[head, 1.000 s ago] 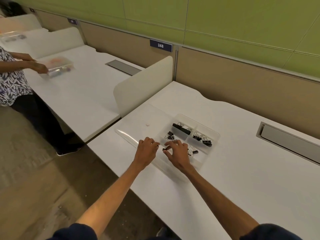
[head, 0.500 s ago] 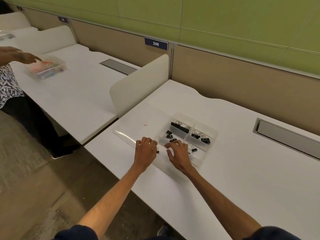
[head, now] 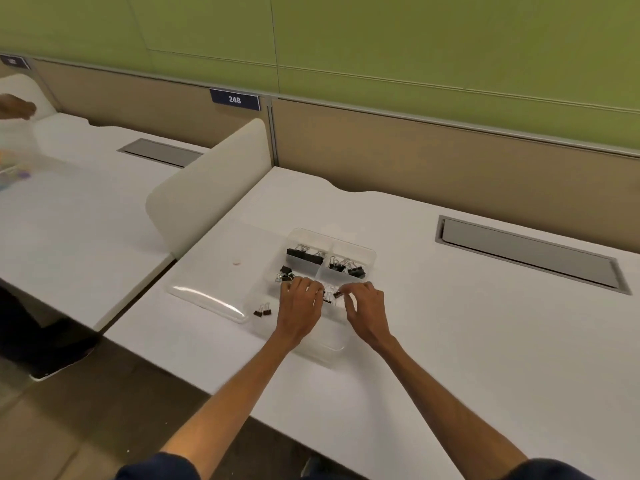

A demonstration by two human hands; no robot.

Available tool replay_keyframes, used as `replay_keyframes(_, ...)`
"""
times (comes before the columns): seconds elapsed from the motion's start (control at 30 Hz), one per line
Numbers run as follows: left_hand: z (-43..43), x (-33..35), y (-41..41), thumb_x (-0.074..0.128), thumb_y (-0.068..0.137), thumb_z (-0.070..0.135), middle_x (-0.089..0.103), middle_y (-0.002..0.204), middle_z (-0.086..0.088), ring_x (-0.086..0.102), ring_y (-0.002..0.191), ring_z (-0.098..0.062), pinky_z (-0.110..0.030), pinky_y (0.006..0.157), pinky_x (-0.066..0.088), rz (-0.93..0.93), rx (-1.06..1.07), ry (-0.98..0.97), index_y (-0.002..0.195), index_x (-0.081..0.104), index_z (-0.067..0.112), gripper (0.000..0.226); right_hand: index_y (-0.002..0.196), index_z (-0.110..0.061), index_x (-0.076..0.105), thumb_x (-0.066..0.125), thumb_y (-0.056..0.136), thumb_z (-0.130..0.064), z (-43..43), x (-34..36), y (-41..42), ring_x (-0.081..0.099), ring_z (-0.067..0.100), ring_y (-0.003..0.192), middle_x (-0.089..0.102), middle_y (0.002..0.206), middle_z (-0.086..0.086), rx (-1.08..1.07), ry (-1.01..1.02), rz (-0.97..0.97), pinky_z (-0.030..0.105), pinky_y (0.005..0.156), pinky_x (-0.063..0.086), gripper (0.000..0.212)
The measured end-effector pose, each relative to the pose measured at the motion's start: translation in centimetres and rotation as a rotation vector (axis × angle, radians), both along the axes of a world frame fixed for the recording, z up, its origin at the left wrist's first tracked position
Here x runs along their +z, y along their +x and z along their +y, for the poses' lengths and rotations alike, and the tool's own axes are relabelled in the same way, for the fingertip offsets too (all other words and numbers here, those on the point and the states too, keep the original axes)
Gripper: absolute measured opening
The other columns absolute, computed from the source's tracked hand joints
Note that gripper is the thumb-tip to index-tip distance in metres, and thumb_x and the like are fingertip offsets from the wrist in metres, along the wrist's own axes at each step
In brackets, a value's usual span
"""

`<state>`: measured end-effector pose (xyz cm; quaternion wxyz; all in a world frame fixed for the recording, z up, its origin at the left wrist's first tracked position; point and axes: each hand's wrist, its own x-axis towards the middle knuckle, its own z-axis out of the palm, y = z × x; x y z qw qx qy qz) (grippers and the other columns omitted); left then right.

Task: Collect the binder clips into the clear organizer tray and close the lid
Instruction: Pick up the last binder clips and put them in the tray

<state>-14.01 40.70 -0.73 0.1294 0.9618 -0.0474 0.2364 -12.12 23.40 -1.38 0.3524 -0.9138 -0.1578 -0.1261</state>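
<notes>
The clear organizer tray sits on the white desk, its lid lying open flat to its left. Large black binder clips fill the far left compartment, medium clips the far right one, and small clips lie by the left wall. Two small clips rest on the lid's near end. My right hand pinches a small clip over a near compartment. My left hand hovers beside it with curled fingers; its fingertips are hidden.
A white divider panel stands left of the tray. A grey cable hatch is set in the desk at the right. On the neighbouring desk another person's hand reaches above a clear box. A small white disc marks the lid.
My left hand has shifted right from the lid onto the tray, uncovering two small clips on the lid. My right hand now lifts a small clip between thumb and finger.
</notes>
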Motion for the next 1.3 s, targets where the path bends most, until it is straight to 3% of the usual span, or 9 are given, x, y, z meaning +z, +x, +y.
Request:
replay_keyframes(0.3,-9.8,-0.1,0.1,0.045,0.092,0.024,0.065,0.091,0.006,0.057,0.089,-0.017,-0.036,0.076,0.041,0.021,-0.228,-0.049,0.092,0.064,0.021,0.019,0.103,-0.025,0.064,0.054,0.093,-0.011,-10.2,-0.6,-2.9,0.056,0.012,0.100,0.067,0.104,-0.015,-0.227,-0.007,0.027,0.033,0.085,0.033,0.020)
replay_keyframes(0.57,-18.1,-1.3,-1.1,0.055,0.088,0.019,0.064,0.093,0.009,0.057,0.089,-0.016,-0.034,0.076,0.039,0.085,-0.404,-0.025,0.092,0.062,0.023,0.009,0.103,-0.025,0.064,0.052,0.094,-0.012,-19.1,-1.2,-7.3,0.055,0.011,0.102,0.067,0.104,-0.015,-0.432,0.001,0.062,0.035,0.087,0.034,0.020)
replay_keyframes(0.97,-29.2,-3.0,-4.4,0.061,0.084,0.012,0.064,0.093,0.006,0.060,0.084,-0.018,-0.035,0.069,0.045,0.200,-0.624,0.000,0.094,0.063,0.019,0.013,0.105,-0.025,0.063,0.050,0.095,-0.013,-30.1,-3.1,-14.3,0.052,0.013,0.104,0.065,0.105,-0.015,-0.655,-0.021,0.142,0.030,0.085,0.028,0.020)
replay_keyframes(1.3,-38.7,-4.2,-7.6,0.062,0.084,0.011,0.063,0.096,0.003,0.061,0.082,-0.020,-0.036,0.066,0.047,0.264,-0.788,0.002,0.096,0.063,0.017,0.014,0.104,-0.025,0.063,0.050,0.094,-0.012,-38.2,-4.1,-20.7,0.052,0.013,0.106,0.063,0.107,-0.013,-0.853,0.028,0.173,0.033,0.089,0.032,0.021)
